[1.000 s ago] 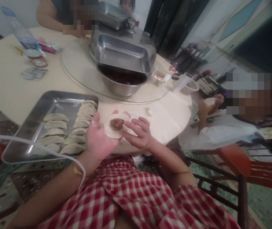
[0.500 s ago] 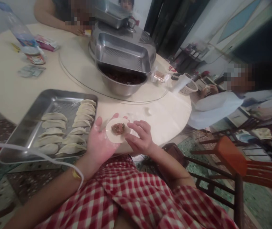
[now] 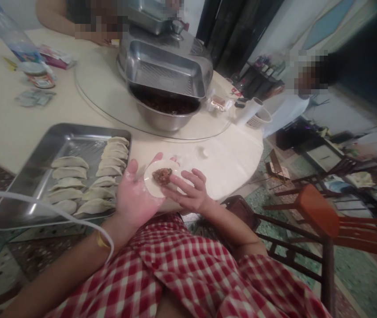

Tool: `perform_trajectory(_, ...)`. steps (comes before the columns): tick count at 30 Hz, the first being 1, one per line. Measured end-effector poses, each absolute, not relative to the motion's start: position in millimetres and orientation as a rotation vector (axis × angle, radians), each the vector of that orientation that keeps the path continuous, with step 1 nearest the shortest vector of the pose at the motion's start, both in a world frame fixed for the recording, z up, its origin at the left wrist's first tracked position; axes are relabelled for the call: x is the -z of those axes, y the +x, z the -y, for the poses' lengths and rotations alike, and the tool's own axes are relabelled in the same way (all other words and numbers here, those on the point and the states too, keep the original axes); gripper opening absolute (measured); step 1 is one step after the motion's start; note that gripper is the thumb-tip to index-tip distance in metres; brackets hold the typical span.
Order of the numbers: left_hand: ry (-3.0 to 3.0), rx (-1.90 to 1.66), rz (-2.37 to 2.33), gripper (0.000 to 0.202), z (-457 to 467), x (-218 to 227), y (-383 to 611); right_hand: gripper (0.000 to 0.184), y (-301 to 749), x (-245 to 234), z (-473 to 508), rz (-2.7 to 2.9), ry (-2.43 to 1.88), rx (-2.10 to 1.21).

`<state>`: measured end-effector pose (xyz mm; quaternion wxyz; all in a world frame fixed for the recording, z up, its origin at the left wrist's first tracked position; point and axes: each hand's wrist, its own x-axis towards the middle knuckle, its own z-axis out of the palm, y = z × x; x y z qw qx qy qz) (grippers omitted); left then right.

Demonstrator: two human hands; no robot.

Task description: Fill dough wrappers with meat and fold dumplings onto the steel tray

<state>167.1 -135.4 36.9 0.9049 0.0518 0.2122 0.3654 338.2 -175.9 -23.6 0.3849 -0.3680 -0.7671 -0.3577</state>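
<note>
Dough wrapper (image 3: 152,184), flat and unfolded, is cradled on the left hand (image 3: 133,201), fingers spread. Its filling (image 3: 162,176) is touched by the right hand (image 3: 191,198), fingertips loosely parted. Folded dumplings (image 3: 65,173) are lined on the tray (image 3: 62,143); sealing is judged undone.

Your left hand (image 3: 134,199) lies palm up and flat, thumb (image 3: 132,168) pointing to the far side, nothing curled (white dust covers the palm). Your left forearm (image 3: 72,265) comes in from the near left. Your right hand (image 3: 190,194) sits palm down just right of it, fingers (image 3: 175,180) stretched leftward over the left fingertips. Your right forearm (image 3: 231,225) bends back to the near right.
</note>
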Motion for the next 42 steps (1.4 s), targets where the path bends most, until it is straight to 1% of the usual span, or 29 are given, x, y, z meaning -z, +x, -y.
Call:
perform_trajectory(3, 0.177, -0.758, -0.399, 0.060, 135.8, -33.9, 165.9, 0.017, 340.9, 20.8, 177.9, 1.973, -0.893, 0.901)
perform_trajectory(5, 0.194, -0.748, -0.400, 0.060, 135.4, -31.0, 166.1, 0.018, 340.6, 20.6, 179.3, 1.976, -0.881, 0.874)
perform_trajectory(10, 0.234, -0.688, -0.493, 0.046, 139.4, -25.8, 169.8, 0.011, 331.3, 27.8, 180.6, 1.925, -0.914, 0.800)
perform_trajectory(15, 0.270, -0.725, -0.603, 0.045, 145.4, -24.3, 174.4, 0.012, 322.1, 35.2, 180.8, 1.925, -0.899, 0.719)
perform_trajectory(19, 0.325, -0.754, -0.655, 0.037, 147.6, -18.9, 177.3, 0.015, 315.3, 33.0, 180.5, 1.815, -0.944, 0.655)
perform_trajectory(23, 0.418, -0.788, -0.618, 0.030, 149.9, -11.8, 178.5, 0.009, 309.2, 27.5, 180.3, 1.690, -1.010, 0.529)
perform_trajectory(26, 0.423, -0.784, -0.597, 0.030, 148.8, -11.0, 177.6, 0.011, 310.7, 28.2, 182.3, 1.700, -1.051, 0.482)
perform_trajectory(30, 0.330, -0.768, -0.650, 0.033, 143.5, -17.6, 174.8, 0.032, 318.1, 34.4, 186.3, 1.790, -1.018, 0.504)
perform_trajectory(33, 0.332, -0.809, -0.654, 0.041, 141.5, -22.7, 174.2, 0.037, 320.8, 35.6, 187.2, 1.771, -1.077, 0.579)
perform_trajectory(36, 0.378, -0.843, -0.629, 0.046, 142.7, -24.2, 176.0, 0.029, 319.6, 32.4, 186.6, 1.742, -1.186, 0.604)
perform_trajectory(39, 0.389, -0.870, -0.634, 0.049, 144.0, -23.3, 178.2, 0.018, 316.7, 30.1, 186.7, 1.713, -1.193, 0.569)
perform_trajectory(42, 0.394, -0.891, -0.642, 0.044, 143.2, -21.5, 178.4, 0.008, 314.3, 32.2, 188.3, 1.723, -1.167, 0.556)
